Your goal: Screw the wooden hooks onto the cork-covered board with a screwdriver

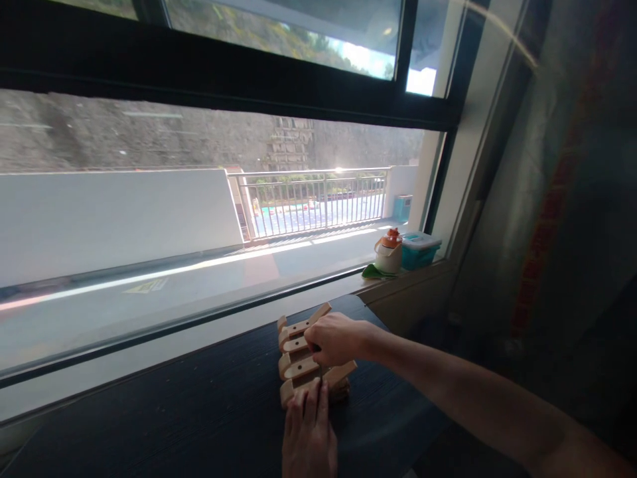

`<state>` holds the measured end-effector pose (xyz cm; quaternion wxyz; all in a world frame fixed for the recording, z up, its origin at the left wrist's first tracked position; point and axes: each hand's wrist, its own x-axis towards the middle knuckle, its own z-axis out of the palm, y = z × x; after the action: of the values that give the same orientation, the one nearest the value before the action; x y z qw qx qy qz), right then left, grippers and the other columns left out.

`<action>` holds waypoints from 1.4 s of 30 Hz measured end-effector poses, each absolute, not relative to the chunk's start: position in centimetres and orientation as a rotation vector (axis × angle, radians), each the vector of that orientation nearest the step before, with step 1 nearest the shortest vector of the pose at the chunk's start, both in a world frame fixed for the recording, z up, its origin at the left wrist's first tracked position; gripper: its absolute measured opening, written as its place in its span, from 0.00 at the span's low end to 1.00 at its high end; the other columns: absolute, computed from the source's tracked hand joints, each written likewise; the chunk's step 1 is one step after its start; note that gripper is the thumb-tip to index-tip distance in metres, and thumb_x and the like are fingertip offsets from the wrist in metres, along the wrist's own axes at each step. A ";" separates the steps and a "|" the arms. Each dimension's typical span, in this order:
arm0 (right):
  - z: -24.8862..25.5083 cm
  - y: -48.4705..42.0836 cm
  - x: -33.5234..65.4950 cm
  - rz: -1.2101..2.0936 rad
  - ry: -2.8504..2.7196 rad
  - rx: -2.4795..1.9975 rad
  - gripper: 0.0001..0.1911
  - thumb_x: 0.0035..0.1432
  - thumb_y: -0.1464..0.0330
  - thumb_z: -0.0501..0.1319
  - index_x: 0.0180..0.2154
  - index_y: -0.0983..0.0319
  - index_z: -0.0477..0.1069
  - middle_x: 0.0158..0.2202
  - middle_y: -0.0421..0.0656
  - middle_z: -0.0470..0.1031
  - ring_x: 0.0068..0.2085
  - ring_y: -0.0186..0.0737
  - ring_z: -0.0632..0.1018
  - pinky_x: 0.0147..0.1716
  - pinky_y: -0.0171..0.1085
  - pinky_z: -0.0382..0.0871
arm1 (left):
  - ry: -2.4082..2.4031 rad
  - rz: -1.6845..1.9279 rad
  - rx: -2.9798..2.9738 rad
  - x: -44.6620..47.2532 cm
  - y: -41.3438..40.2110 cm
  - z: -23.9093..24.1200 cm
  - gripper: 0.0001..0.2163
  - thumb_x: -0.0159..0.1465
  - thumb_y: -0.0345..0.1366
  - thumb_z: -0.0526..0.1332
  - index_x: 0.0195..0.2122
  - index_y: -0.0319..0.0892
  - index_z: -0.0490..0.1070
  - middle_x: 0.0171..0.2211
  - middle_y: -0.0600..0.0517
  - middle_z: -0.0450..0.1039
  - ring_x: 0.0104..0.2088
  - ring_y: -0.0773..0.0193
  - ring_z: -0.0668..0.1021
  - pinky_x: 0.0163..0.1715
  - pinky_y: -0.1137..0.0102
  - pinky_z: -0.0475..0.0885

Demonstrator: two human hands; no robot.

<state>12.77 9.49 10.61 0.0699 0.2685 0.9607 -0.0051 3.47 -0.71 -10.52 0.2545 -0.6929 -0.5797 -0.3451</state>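
A pale wooden piece [301, 368] made of several slats with curved, upturned ends lies on a dark tabletop. Small dark holes show in some of the slats. Over its right-hand part is my right hand [337, 340], fingers curled closed and pointing down at the slats; whatever they pinch is hidden by the hand. My left hand [309, 428] rests on the near end of the wooden piece with its fingers stretched out over the wood, and its thumb is not clearly visible.
The dark table [164, 405] stands against a window sill. On the sill's right end are a white bottle with an orange lid [389, 252], a teal box with a clear lid [421, 250] and something green and flat [373, 271]. A curtain [527, 199] hangs at right.
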 end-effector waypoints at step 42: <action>9.5 9.1 13.4 -0.170 2.963 0.884 0.07 0.53 0.67 0.56 0.30 0.62 0.72 0.27 0.44 0.75 0.31 0.41 0.75 0.28 0.35 0.57 | -1.802 -0.778 -2.225 4.4 -2.6 -7.9 0.21 0.59 0.45 0.55 0.51 0.41 0.66 0.58 0.45 0.63 0.57 0.49 0.66 0.55 0.58 0.67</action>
<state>13.36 9.15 9.50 0.0226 0.2855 0.9565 -0.0547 4.45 -2.62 -7.92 0.0874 -0.7470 -0.6051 -0.2611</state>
